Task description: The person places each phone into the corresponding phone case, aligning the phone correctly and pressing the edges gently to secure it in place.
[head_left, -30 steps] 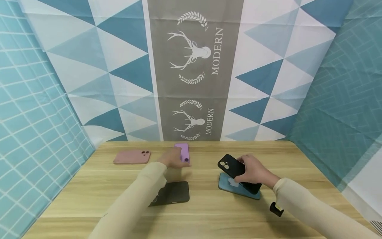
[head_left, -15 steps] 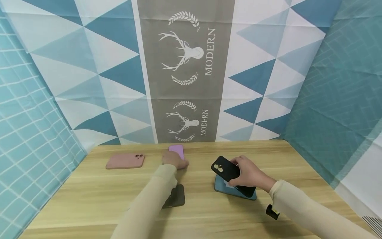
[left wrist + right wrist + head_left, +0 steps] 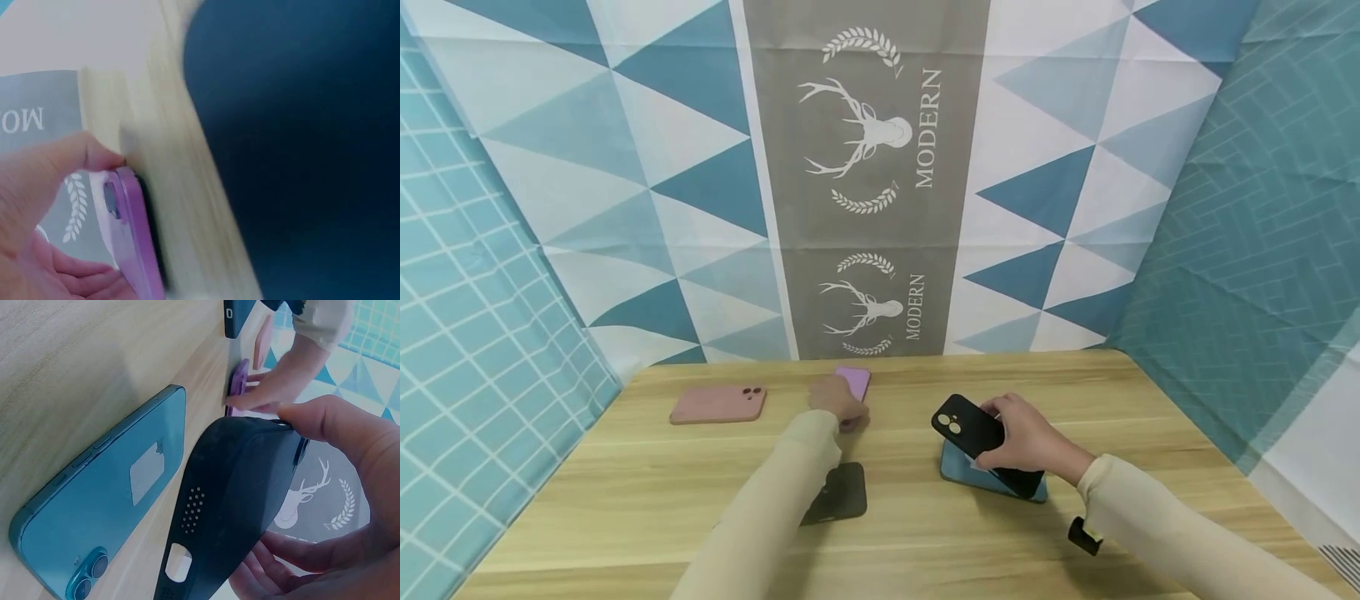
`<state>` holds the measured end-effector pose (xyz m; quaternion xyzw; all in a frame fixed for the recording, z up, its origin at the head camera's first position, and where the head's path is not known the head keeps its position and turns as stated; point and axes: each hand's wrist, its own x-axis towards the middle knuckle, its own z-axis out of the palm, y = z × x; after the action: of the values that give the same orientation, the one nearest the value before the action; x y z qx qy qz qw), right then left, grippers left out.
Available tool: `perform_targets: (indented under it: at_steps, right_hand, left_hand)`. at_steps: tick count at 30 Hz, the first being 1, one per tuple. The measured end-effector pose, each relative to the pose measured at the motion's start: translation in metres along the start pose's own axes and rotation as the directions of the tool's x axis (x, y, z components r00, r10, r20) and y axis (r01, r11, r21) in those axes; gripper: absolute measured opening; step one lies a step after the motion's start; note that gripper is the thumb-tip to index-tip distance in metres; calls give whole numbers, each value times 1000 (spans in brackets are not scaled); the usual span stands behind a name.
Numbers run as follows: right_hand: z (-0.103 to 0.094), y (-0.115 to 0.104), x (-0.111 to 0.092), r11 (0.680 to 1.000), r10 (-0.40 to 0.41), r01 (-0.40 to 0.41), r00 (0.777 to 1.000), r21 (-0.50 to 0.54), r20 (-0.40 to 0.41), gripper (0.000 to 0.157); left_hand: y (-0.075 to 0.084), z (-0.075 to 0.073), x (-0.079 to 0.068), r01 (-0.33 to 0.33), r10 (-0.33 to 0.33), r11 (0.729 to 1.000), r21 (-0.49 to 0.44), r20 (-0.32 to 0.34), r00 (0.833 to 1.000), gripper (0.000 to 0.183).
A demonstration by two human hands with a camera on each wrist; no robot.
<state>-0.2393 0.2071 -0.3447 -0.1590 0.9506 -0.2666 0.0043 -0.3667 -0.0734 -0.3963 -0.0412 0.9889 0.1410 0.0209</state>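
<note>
My left hand (image 3: 838, 400) pinches a purple phone (image 3: 855, 380) near the back of the table. In the left wrist view the thumb presses the phone's camera end, and the other fingers lie along its far side. My right hand (image 3: 1022, 435) holds a black phone case (image 3: 970, 423) by its long edges, tilted over a blue phone (image 3: 957, 471). Seen from the right wrist, the case (image 3: 231, 475) shows speaker holes and a port cutout with light coming through. Beside it the blue phone (image 3: 106, 494) lies back up on the wood, with a pale sticker on it.
A pink phone (image 3: 718, 404) lies at the back left. Nearer, a flat black phone-shaped piece (image 3: 844, 492) is partly covered by my left sleeve. Patterned cloth (image 3: 880, 208) rises behind the table's (image 3: 917, 550) back edge and at both sides.
My left hand has come down over the purple phone and gripped it, and the phone has turned slightly. My right hand keeps the black case over the blue phone. The head view has shifted a little.
</note>
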Motion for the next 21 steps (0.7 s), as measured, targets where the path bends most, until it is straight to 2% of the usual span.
perform_targets:
  at_steps: [7,11,14,18,21]
  right_hand:
    - [0,2,-3,1000,2,-2,1000,13,-9,71]
    - [1,4,-4,1000,-1,2,1000,18,-12,70]
    - [1,4,-4,1000,-3,3,1000,26,-15,69]
    - [2,3,-4,999,-3,3,1000,37,-7,70]
    - [3,2,-4,999,12,-12,1000,39,1,72]
  left_hand:
    - [-19,-4,-2,-36,35,997,-61,-6,999,45]
    - [-23,-13,-6,-58,58,995,-78,-3,998,45]
    - [-25,-18,-10,-65,64,990,-128,-9,998,47]
    - [-31,-19,-17,-110,95,961,-255,-69,993,49]
    - [-33,-18,-23,-171,130,920,-352,-138,982,44]
